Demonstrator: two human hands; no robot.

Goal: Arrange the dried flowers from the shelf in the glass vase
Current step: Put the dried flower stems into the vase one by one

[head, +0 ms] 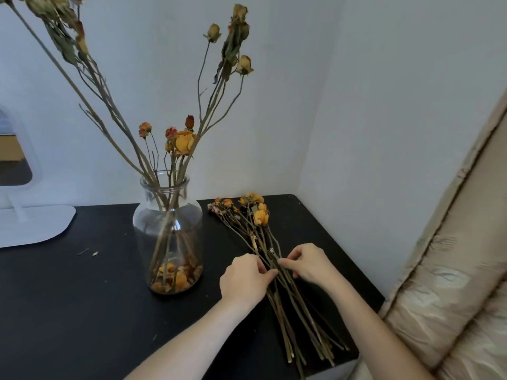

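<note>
A clear glass vase [168, 231] stands on the black shelf top [68, 297], with loose orange petals at its bottom. Several dried flowers [181, 141] stand in it, some tall stems leaning left and right. To its right a bundle of dried flowers [255, 215] lies flat, orange heads toward the wall, stem ends near the front edge. My left hand [244, 278] and my right hand [307, 263] meet over the middle of the bundle. Both pinch stems between thumb and fingertips.
A white stand with a rounded base [35, 226] sits at the back left. White walls close the corner behind and to the right. A beige padded cushion [452, 283] borders the shelf on the right. Small petal crumbs [94, 253] lie left of the vase.
</note>
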